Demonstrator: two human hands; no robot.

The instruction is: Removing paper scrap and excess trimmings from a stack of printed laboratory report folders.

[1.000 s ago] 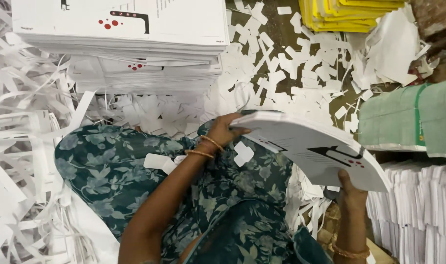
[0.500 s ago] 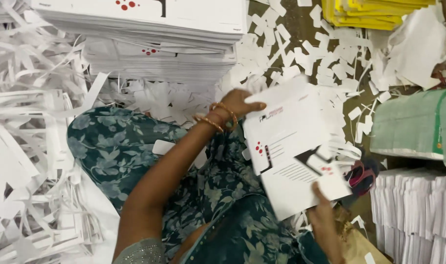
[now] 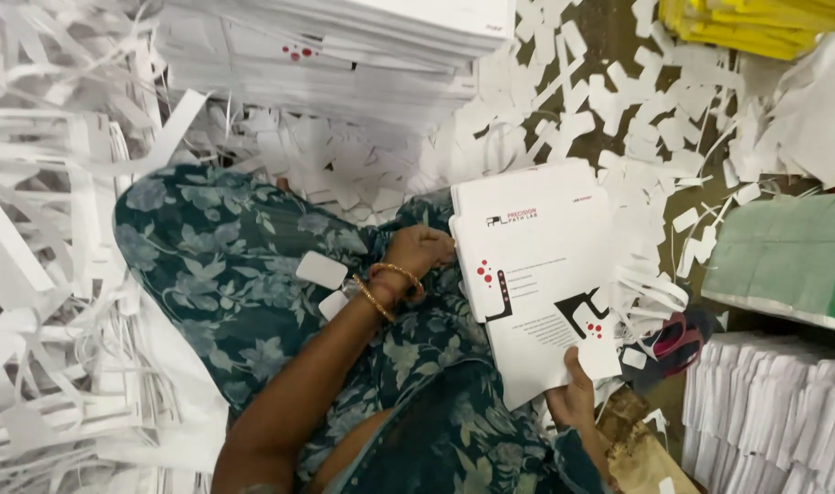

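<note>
Both hands are on the stack of white printed sheets with black and red marks (image 3: 536, 274), and the grip is firm at two ends. The right hand (image 3: 571, 401) clamps the stack's near edge, thumb lying on the top sheet and the other fingers hidden beneath. The left hand (image 3: 419, 252) is curled against the stack's left edge, wrist carrying gold bangles (image 3: 387, 285); how far its fingers wrap under the paper, you cannot tell. The stack lies tilted over the person's lap, its far end reaching out over the floor (image 3: 619, 55), its near end over the knee.

Under the hands there is the dark teal floral cloth (image 3: 207, 265) of the person's clothing, with two small white paper tags (image 3: 321, 271) lying on it just beside the left wrist.

Moving outward: white paper offcuts and strips (image 3: 42, 302) heaped along the left side of the floor and scattered across its middle. At the far edge, a tall pile of white printed sheets (image 3: 344, 55). In the far right corner, a stack of yellow paper (image 3: 756, 23). On the right side, a pale green bundle of sheets (image 3: 783, 256), and below it, rows of white paper edges (image 3: 774, 412). A pink and dark sandal (image 3: 673, 340) sits just right of the held stack.
</note>
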